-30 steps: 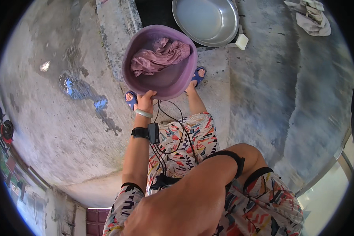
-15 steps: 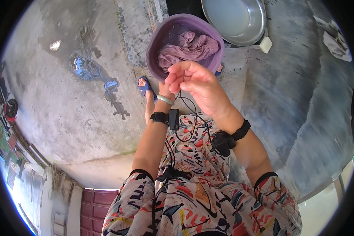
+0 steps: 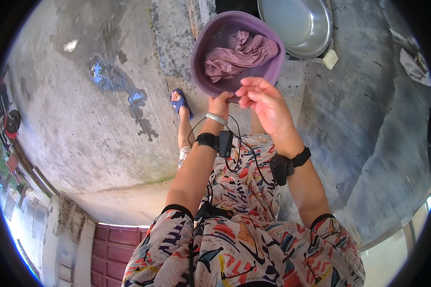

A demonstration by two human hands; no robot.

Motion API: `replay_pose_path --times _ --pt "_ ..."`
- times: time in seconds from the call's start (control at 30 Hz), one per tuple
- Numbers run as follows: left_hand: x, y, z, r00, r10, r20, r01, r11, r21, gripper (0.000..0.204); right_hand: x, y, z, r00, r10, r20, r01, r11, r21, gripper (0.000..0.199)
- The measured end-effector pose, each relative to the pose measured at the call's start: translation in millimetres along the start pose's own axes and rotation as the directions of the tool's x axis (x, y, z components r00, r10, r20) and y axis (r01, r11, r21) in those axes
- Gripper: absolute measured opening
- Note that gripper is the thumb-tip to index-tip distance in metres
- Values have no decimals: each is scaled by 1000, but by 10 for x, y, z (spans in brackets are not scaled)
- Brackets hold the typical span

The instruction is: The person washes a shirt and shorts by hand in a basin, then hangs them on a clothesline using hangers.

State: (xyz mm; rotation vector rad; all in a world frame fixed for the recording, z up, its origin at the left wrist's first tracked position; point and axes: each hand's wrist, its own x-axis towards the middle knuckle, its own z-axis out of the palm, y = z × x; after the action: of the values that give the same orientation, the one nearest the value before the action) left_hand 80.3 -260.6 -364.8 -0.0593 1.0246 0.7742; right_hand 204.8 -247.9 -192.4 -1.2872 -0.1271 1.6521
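While the left hand holds the purple basin, the right hand, grip loosely curled, partly hides it.

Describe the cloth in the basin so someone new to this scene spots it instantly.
At top centre, find the purple basin, left of the shiny metal basin; the person's left hand holds its near rim. Inside lies a crumpled cloth. Its dusty-pink colour sets it apart from the pale cloth at the far right.

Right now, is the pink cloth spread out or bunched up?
Bunched up: the pink cloth lies in a creased, crumpled heap inside the purple basin, leaving part of the basin's bottom uncovered.
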Motion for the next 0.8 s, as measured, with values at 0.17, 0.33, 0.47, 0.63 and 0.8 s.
replay_pose_path --times 0.17,0.33,0.47,0.63,0.8 --pt "95 -3 8 998 23 -62 -22 1000 23 35 80 11 -355 978 -68 -196 63 998 -28 31" --pt "122 17 -57 999 24 -32 -20 992 127 35 112 -34 -652 964 -131 -233 119 991 -64 30" --pt "106 80 34 1000 19 1 -19 995 101 33 97 -66 -777 953 -134 -273 117 990 -75 29" --pt "237 83 36 999 -36 32 33 993 113 37 96 14 -847 955 -127 -267 116 992 -54 28" --pt "283 103 -7 997 -44 57 33 984 173 35 72 108 -883 950 -123 -287 116 992 -42 27"
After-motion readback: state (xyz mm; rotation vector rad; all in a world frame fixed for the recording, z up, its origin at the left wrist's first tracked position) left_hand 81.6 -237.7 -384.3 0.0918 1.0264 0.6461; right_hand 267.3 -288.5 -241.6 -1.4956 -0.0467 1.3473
